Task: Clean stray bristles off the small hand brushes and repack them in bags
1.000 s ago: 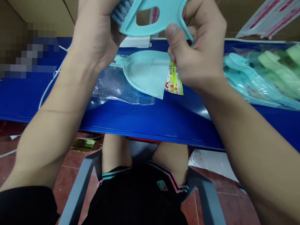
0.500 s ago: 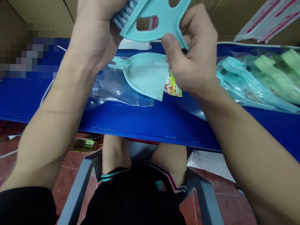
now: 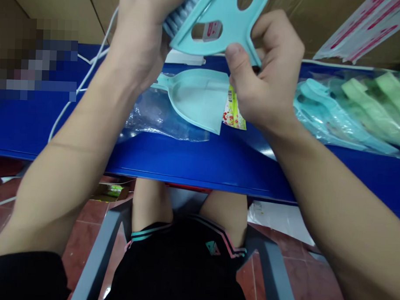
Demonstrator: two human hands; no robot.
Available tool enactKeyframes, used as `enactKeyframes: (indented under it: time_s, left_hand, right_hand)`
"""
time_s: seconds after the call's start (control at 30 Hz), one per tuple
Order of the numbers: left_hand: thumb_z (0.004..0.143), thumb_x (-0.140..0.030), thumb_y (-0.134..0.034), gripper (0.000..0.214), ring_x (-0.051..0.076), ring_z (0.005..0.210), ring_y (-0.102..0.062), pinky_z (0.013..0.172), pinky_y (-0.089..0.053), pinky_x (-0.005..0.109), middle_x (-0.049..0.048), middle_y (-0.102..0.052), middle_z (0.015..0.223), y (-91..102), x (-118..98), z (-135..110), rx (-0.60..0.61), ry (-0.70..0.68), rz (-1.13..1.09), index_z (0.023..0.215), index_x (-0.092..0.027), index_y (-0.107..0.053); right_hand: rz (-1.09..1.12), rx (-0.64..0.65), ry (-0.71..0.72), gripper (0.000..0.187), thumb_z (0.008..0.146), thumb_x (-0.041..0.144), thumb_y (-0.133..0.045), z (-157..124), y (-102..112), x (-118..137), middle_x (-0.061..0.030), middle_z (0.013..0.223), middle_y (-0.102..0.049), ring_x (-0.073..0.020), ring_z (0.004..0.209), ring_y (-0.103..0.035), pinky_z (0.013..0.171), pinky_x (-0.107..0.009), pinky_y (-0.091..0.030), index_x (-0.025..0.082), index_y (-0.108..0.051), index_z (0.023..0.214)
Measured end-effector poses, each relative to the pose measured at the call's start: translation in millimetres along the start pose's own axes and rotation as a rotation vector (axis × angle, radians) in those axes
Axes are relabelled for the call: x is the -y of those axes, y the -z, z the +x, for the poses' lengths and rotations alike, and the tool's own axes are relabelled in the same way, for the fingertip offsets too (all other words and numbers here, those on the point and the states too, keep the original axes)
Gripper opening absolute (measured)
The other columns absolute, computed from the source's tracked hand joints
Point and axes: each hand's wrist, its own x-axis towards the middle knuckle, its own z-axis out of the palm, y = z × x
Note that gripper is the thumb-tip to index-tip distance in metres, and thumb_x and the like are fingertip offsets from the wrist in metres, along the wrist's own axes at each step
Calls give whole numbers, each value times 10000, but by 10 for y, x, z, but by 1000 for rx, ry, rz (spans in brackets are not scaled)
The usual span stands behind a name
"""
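Observation:
A light-blue hand brush (image 3: 220, 34) with grey-blue bristles (image 3: 185, 16) is held up over the table, cut off by the top edge. My right hand (image 3: 268, 69) is closed around its handle end, thumb pressed on the front. At the bristle side, my left hand (image 3: 143, 38) grips the brush, its fingers mostly hidden behind the bristles. Below lies a matching light-blue dustpan (image 3: 198, 95) on a clear plastic bag (image 3: 161, 118). A yellow printed card (image 3: 234, 112) pokes out beside the dustpan, under my right hand.
Bagged blue brush-and-dustpan sets (image 3: 326, 110) and green ones (image 3: 368, 103) lie at the right of the blue table (image 3: 186, 162). Cardboard boxes (image 3: 299, 26) stand behind. A white cable (image 3: 61, 114) runs along the left, near my left forearm.
Both hands and the brush sit slightly farther right in view, with the grips unchanged. The view has shifted a little; the dustpan, bag and card stay in place on the table.

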Motion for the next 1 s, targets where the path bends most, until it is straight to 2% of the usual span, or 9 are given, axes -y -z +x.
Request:
enactKeyframes:
  time_s: [0.1, 0.17, 0.27, 0.4, 0.47, 0.6, 0.7, 0.83, 1.0]
  left_hand:
    - [1016, 69, -455, 271, 226, 1392, -671, 1219, -570, 392, -19, -717, 929, -18, -45, -38, 28, 55, -10, 982, -176, -565]
    - [1060, -3, -443, 214, 245, 1394, -676, 1162, -611, 448, -27, -726, 961, -18, -60, -71, 65, 62, -62, 1036, -171, -573]
    - [1071, -72, -495, 161, 262, 1395, -677, 1111, -644, 462, -22, -750, 1014, 21, -10, -91, 84, 36, -72, 1163, -170, -583]
    - [1046, -122, -582, 125, 301, 1406, -668, 1074, -671, 460, 0, -766, 1083, 89, 109, -61, 64, -39, -10, 1163, -168, -581]
    - [1059, -107, -536, 132, 279, 1392, -681, 1071, -671, 450, -9, -771, 1052, 85, 125, -47, 61, -50, -27, 1170, -156, -589]
    - [1061, -15, -431, 337, 214, 1386, -688, 1052, -665, 458, -62, -740, 920, 0, 42, -59, 44, -6, -73, 1302, -190, -588]
    - [1044, 9, -416, 307, 259, 1305, -736, 989, -680, 489, -36, -717, 900, -41, 0, -78, 24, 18, -74, 1221, -148, -612]
    - [1024, -60, -519, 150, 280, 1317, -727, 1034, -678, 488, -12, -733, 953, -3, 49, -82, 86, -30, -93, 1064, -141, -639]
    - [973, -100, -594, 102, 325, 1374, -681, 1147, -637, 504, 79, -772, 1039, -2, 39, -106, 108, -8, -102, 1029, -146, -666]
  right_hand:
    - [-35, -64, 20, 489, 974, 617, -622, -11, -9, 18, -17, 773, -338, -164, 709, -321, 543, -295, -319, 250, -342, 811]
    - [-18, -57, 1, 513, 965, 654, -630, -18, -10, 14, -12, 769, -342, -156, 686, -307, 522, -297, -304, 248, -353, 821]
    - [8, -36, -45, 490, 952, 621, -660, -29, -10, 4, -6, 768, -374, -143, 645, -308, 508, -298, -288, 245, -370, 828]
    - [-15, -80, -63, 403, 939, 553, -666, -34, -5, 14, -9, 743, -401, -151, 635, -340, 502, -304, -302, 253, -422, 825]
    - [-2, -92, -39, 383, 929, 522, -686, -33, -2, 27, -6, 738, -423, -149, 628, -359, 500, -301, -315, 255, -436, 816]
    - [7, -108, -4, 393, 928, 531, -688, -38, -9, 46, -1, 722, -432, -144, 613, -375, 493, -296, -305, 255, -440, 799]
    - [41, -96, -40, 400, 929, 538, -694, -53, -21, 49, 5, 731, -426, -140, 604, -351, 502, -300, -288, 255, -436, 813]
    - [22, -98, -38, 372, 924, 503, -695, -62, -23, 58, 16, 701, -388, -131, 573, -309, 504, -297, -277, 256, -442, 810]
    - [-14, -108, -16, 345, 928, 457, -664, -40, -11, 93, 23, 680, -392, -119, 558, -296, 500, -288, -268, 249, -424, 795]
